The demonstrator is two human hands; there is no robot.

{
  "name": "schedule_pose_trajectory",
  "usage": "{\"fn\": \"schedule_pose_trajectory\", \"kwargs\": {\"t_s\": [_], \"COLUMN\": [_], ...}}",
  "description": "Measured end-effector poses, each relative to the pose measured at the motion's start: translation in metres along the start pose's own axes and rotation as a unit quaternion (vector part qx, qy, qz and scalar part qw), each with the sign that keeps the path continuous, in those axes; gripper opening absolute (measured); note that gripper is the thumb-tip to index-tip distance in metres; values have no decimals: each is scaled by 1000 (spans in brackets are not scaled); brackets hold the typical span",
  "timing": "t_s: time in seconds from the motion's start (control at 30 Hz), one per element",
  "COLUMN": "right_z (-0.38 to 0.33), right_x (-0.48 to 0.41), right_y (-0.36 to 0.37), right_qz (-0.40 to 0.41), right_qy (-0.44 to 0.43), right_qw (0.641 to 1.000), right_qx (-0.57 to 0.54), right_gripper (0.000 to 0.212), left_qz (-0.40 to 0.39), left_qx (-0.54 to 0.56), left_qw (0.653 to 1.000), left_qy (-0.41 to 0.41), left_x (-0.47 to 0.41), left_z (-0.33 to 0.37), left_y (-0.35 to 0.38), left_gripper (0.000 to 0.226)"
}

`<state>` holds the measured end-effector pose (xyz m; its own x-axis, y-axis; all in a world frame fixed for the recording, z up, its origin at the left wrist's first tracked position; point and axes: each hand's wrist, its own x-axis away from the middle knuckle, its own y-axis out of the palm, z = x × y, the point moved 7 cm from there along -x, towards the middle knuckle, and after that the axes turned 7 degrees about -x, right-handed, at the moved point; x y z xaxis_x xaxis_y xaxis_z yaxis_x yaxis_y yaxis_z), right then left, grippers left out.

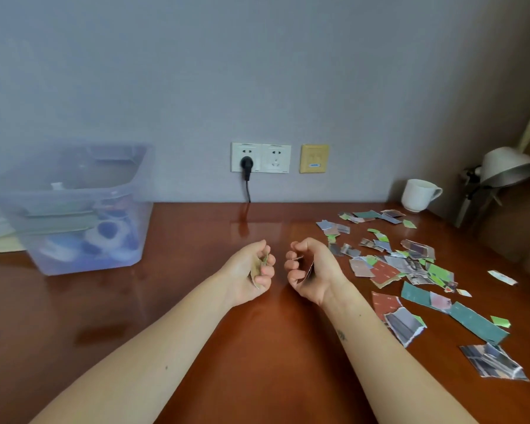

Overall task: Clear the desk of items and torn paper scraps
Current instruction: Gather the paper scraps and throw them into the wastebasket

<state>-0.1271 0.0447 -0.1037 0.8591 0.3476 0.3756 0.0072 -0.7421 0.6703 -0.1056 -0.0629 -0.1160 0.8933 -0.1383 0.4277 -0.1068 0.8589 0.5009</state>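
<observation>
As torn paper scraps litter the desk, left hand and right hand face each other. Both fists grip scraps.

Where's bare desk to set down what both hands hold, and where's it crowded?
Bare: the desk from the clear bin across to the left hand, back to the wall sockets, and the near stretch between the forearms. Crowded: torn paper scraps spread from the right hand out to the white mug and lamp.
</observation>
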Motion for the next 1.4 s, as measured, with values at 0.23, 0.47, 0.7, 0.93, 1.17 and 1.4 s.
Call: {"fn": "schedule_pose_trajectory", "kwargs": {"t_s": [0.23, 0.47, 0.7, 0.93, 1.17, 1.4], "right_z": [85, 185, 298, 410, 514, 635], "right_x": [16, 59, 124, 193, 242, 234], "right_y": [85, 167, 227, 255, 256, 195], "right_qz": [-109, -216, -293, -333, -380, -322], "right_qy": [113, 207, 268, 311, 342, 432], "right_qw": [986, 947, 899, 853, 789, 740], "right_qx": [60, 118, 185, 254, 342, 403], "right_gripper": [8, 16, 12, 9, 19, 17], "left_qz": [70, 129, 197, 263, 320, 374], "left_qx": [54, 117, 170, 197, 239, 301], "left_qw": [995, 977, 948, 917, 884, 858], "left_qy": [55, 121, 184, 228, 241, 185], "left_x": [77, 183, 309, 419, 489, 497], "left_z": [18, 20, -5, -60, -125, -222], "left_y": [-74, -158, -240, -325, -388, -451], "left_gripper": [37, 36, 36, 33, 32, 34]}}
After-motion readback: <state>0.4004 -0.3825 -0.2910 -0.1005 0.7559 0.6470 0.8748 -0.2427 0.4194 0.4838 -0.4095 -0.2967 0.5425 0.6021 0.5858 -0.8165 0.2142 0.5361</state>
